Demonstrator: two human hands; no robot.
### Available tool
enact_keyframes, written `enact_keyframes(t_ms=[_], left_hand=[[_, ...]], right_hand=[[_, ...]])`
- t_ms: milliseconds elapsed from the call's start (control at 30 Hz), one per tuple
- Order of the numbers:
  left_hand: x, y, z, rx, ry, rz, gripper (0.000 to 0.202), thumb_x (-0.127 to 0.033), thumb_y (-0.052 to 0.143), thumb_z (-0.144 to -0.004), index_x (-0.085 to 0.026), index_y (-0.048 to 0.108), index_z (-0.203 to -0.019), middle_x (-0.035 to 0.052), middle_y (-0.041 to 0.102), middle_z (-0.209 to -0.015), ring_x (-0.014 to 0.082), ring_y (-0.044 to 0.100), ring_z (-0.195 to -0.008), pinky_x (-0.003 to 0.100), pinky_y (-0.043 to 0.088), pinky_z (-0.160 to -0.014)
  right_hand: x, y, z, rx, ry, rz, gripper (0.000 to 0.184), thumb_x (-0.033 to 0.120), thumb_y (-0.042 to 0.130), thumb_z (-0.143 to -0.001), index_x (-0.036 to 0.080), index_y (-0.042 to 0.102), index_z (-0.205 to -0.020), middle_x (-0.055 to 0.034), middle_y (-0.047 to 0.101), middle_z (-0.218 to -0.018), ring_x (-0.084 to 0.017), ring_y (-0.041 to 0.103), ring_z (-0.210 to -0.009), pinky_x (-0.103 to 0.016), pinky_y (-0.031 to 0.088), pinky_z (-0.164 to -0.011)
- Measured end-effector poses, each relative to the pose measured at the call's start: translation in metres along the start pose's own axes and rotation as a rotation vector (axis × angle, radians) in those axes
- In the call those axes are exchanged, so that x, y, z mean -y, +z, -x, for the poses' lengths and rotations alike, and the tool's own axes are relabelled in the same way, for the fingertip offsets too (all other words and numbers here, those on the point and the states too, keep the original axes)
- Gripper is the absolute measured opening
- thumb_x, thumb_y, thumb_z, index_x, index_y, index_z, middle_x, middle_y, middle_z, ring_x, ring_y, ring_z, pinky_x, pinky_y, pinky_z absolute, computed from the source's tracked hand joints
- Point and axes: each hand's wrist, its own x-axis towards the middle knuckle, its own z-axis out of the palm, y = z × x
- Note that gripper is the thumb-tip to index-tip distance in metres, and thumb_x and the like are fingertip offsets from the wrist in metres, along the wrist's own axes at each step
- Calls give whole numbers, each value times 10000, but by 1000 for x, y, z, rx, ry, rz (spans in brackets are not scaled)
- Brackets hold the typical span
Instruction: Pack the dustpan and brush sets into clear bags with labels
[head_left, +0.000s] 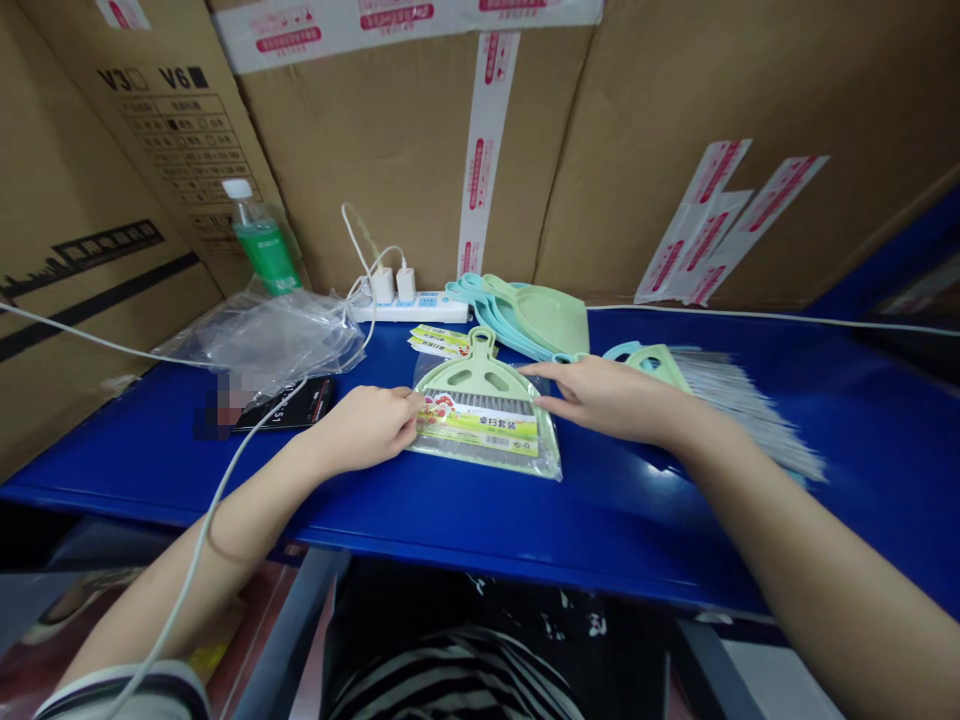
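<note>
A small green dustpan-and-brush set (484, 410) lies in a clear plastic bag with a yellow-green label card, in the middle of the blue shelf (480, 520). My left hand (371, 425) is curled, its fingers pinching the bag's left edge. My right hand (600, 395) rests at the bag's upper right edge, fingers stretched out flat and touching the plastic.
A stack of green and blue dustpans (536, 315) sits behind the bag, small brushes (720, 395) lie to the right, label cards (439, 340) and a power strip (409, 305) behind. At left are clear bags (270, 340), a green bottle (259, 240) and a phone (289, 405). Cardboard boxes (675, 130) wall the back.
</note>
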Motion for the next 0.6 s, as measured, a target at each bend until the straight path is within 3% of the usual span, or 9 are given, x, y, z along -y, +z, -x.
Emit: enact_keyframes(t_ms=[233, 367, 500, 600], left_hand=[[0, 0, 0, 6, 2, 2, 204, -190, 377, -888, -165, 574, -843, 57, 657, -835, 189, 642, -694, 288, 486, -643], [0, -1, 1, 4, 5, 3, 200, -187, 380, -891, -165, 575, -851, 55, 657, -832, 184, 638, -688, 280, 468, -631], [-1, -2, 3, -34, 70, 61, 183, -187, 396, -897, -175, 566, -831, 37, 655, -806, 174, 625, -674, 263, 422, -589], [-1, -2, 4, -73, 148, 159, 214, -230, 399, -925, -183, 527, -760, 12, 630, -729, 157, 596, -637, 254, 376, -564]], right_hand=[[0, 0, 0, 0, 0, -18, 538, 399, 375, -904, 203, 474, -1396, -7, 516, -550, -183, 474, -514, -301, 327, -564], [3, -4, 2, 38, 64, -36, 575, 417, 359, -909, 137, 458, -1402, -52, 610, -620, -225, 559, -616, -329, 389, -629], [4, -4, 1, 50, 45, -163, 567, 429, 298, -926, 114, 508, -1348, -106, 697, -840, -241, 625, -778, -343, 446, -729], [3, 0, -2, 38, 84, -278, 573, 408, 325, -915, 109, 449, -1389, -114, 697, -890, -249, 637, -815, -352, 470, -761]])
